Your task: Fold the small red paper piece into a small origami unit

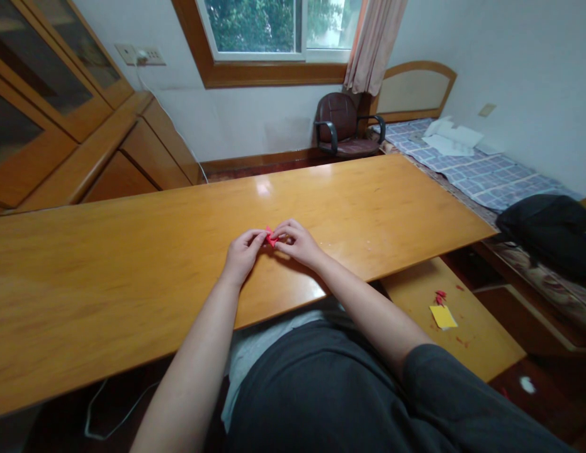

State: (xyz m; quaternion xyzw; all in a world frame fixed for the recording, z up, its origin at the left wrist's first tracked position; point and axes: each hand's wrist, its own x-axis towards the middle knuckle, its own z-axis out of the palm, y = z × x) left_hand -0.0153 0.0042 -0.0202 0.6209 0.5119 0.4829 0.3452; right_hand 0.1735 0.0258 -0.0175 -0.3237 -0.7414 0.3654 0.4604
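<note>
A small red piece (270, 238), folded-looking with pointed ends, is held between both hands just above the wooden table (132, 264). My left hand (244, 253) pinches its left side between thumb and fingertips. On its right side, my right hand (297, 243) has thumb and fingers closed on it, with the fingers curled. The fingertips hide part of the piece, so its exact shape is too small to tell.
At the lower right, a lower wooden surface (410, 302) bears a yellow square (444, 317) and red pieces (440, 297). Beyond the table stand a brown armchair (340, 126) and a bed with a black bag (550, 233). Wooden cabinets (151, 151) are at the left.
</note>
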